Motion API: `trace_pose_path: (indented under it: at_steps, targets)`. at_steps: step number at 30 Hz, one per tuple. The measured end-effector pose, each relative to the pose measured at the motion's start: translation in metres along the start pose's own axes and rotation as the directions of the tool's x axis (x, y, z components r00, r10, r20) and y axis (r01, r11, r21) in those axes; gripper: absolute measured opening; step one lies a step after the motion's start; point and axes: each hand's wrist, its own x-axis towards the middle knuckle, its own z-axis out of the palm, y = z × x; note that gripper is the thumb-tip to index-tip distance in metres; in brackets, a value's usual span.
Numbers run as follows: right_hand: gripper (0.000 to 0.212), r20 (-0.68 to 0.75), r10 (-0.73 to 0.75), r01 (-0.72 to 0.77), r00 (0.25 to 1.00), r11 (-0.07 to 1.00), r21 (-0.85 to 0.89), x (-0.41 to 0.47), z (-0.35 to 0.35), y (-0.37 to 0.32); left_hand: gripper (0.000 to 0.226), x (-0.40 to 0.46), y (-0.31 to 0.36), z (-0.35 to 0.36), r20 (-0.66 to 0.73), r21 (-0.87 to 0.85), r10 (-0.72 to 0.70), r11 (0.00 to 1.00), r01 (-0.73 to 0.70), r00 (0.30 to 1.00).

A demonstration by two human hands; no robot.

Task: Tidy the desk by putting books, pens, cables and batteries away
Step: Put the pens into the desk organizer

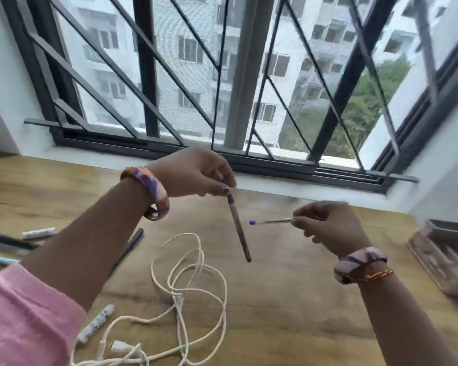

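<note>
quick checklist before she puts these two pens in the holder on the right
1. Left hand has a firm hold on its pen: ok, fingers pinch the top of the brown pen, which hangs down.
2. Right hand has its pen: ok, it pinches the thin pen, which lies level with its blue tip pointing left.
3. Pens clear of each other: ok, a gap shows between them.
4. Holder within sight: ok, at the desk's right edge, blurred.
5. Room in the holder: cannot tell.
6. Path free of the white cable: ok, it lies on the desk below the hands.
</note>
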Motion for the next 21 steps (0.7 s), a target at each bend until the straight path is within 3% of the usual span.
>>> trace_pose_path:
  at_steps: [7, 12, 16, 21]
  targets:
    - [0.011, -0.265, -0.022, -0.020, 0.964, 0.987, -0.157, -0.022, -0.142, 0.059, 0.011, 0.110, 0.089, 0.119, -0.223, -0.113, 0.142, 0.979, -0.170, 0.964]
    - [0.012, -0.449, -0.066, -0.098, 0.891, 0.938, -0.333, -0.032, -0.234, 0.099, 0.013, 0.174, 0.162, 0.213, -0.366, 0.060, 0.272, 0.961, -0.269, 0.890]
    - [0.009, -0.507, -0.095, -0.165, 0.856, 0.880, -0.445, -0.036, -0.284, 0.128, 0.015, 0.199, 0.204, 0.267, -0.353, 0.051, 0.330, 0.941, -0.334, 0.876]
    - [0.011, -0.437, 0.023, -0.261, 0.899, 0.830, -0.494, -0.036, -0.306, 0.161, 0.017, 0.219, 0.225, 0.318, -0.255, 0.229, 0.386, 0.915, -0.332, 0.887]
